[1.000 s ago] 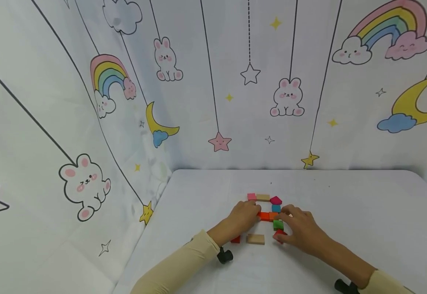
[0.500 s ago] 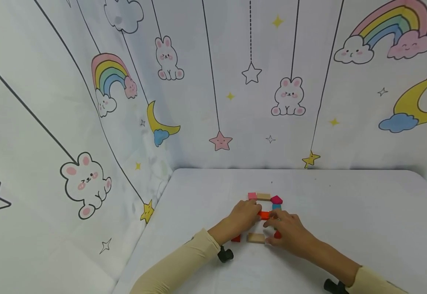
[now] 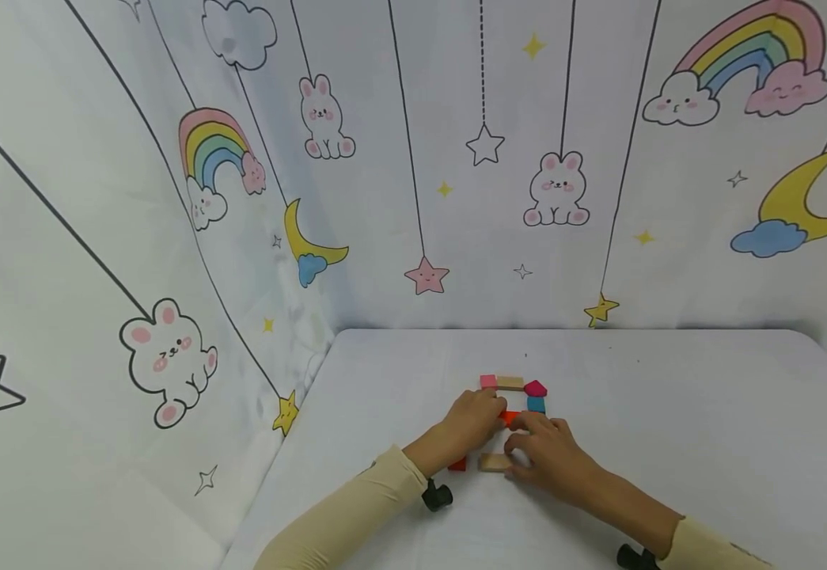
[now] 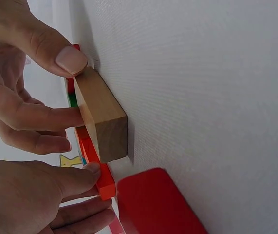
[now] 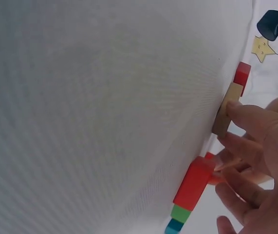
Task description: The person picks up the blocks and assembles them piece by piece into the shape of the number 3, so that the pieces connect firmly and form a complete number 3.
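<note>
My left hand (image 3: 476, 419) stays over the left part of a block outline, with thumb and fingers pinching an orange-red block (image 4: 102, 180). Lower down, my right hand (image 3: 555, 459) has thumb and index finger on a plain wooden block (image 4: 101, 114) lying on the table. In the right wrist view, that thumb lies on the wood's long side and the index finger is at its near end. To the left of the wood lies a red block (image 3: 457, 465). Another red block (image 5: 195, 183) and a green block (image 5: 181, 213) are hidden behind my right hand in the head view.
Along the outline's far side lie a pink block (image 3: 487, 381), a second wooden block (image 3: 510, 383) and a crimson pointed block (image 3: 536, 389). A blue block (image 3: 536, 405) sits below the crimson one. The white table (image 3: 705, 427) meets a printed cloth backdrop (image 3: 370, 198).
My right hand has moved left from the red block at the front right corner to the wooden block, which it now grips at its right end. My left hand stays in place.
</note>
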Action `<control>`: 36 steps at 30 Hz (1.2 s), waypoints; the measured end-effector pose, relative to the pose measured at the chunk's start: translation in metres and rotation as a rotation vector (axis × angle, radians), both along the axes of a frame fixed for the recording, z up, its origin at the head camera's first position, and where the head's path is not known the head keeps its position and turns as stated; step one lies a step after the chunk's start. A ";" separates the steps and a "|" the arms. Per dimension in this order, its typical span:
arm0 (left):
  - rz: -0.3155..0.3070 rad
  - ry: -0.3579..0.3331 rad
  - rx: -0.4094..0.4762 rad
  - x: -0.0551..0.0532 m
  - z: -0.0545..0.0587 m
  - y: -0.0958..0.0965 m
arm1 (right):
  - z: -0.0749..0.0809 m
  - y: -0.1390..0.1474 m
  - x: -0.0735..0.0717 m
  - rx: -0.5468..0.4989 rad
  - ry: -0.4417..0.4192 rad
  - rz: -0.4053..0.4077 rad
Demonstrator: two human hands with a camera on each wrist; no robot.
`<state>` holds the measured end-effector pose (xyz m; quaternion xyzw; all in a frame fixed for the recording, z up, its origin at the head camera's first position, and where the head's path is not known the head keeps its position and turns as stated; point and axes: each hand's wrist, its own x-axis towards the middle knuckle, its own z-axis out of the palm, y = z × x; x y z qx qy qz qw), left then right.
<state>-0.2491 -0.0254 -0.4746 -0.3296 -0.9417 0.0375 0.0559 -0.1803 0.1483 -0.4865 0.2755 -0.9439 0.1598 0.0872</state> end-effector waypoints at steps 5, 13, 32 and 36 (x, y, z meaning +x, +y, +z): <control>-0.004 0.011 -0.006 0.000 0.000 0.000 | 0.000 0.000 0.001 0.002 -0.001 -0.002; -0.003 0.016 0.004 0.001 0.001 -0.001 | 0.000 0.000 0.000 0.016 -0.027 -0.016; 0.002 0.014 0.005 -0.003 -0.004 0.001 | 0.004 0.011 0.000 0.018 -0.088 -0.057; 0.003 0.017 0.007 -0.003 -0.006 0.001 | 0.004 0.014 0.000 0.030 -0.101 -0.061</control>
